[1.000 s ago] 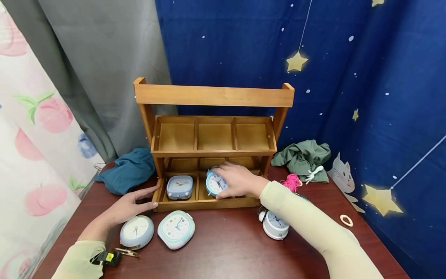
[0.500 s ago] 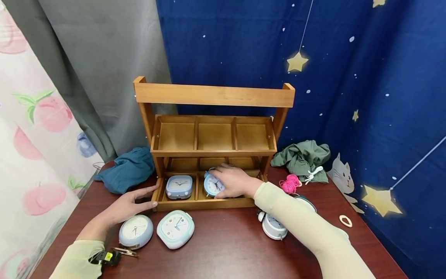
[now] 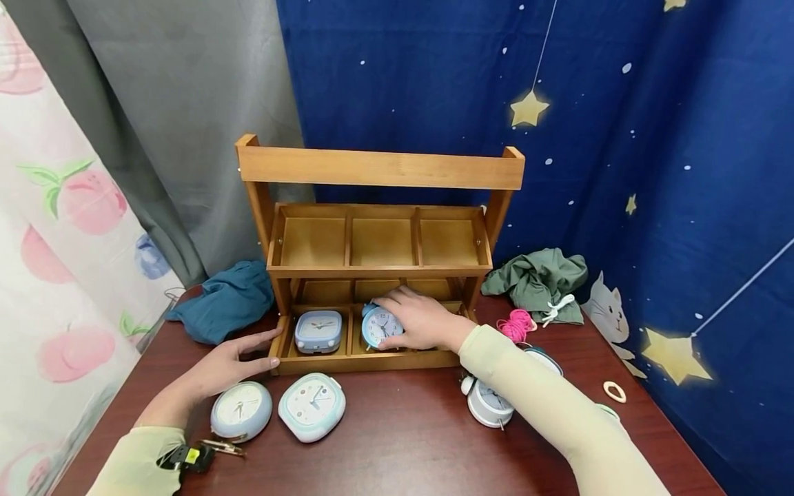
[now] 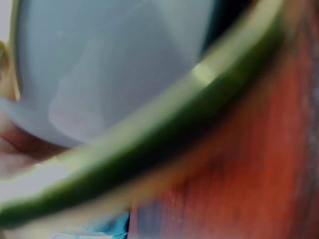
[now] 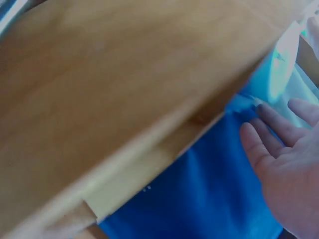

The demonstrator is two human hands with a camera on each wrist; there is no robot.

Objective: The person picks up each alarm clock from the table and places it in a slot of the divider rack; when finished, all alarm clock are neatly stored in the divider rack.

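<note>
Since a second ago the right hand [image 3: 418, 320] has drawn the round blue clock [image 3: 380, 326] a little to the left within its compartment and stood it more upright; little else has shifted.

Going left to right with the wooden rack [image 3: 378, 169] as landmark: a teal cloth [image 3: 226, 302] lies left of the rack. The left hand [image 3: 226, 364] rests flat, fingers straight and holding nothing, its fingertips against the rack's lower left front corner. In front of the rack, on the left, lie a round pale clock [image 3: 241, 410] and a rounded-square pale clock [image 3: 312, 406], both face up. A square blue clock [image 3: 318, 331] sits in the rack's lower left compartment. The round blue clock stands in the lower middle compartment, dial facing forward toward the camera, top uppermost; the right hand curls over its top and right side, gripping it. Right of the rack are a white twin-bell clock [image 3: 489, 405], pink cord [image 3: 517, 324] and green cloth [image 3: 538, 279].
</note>
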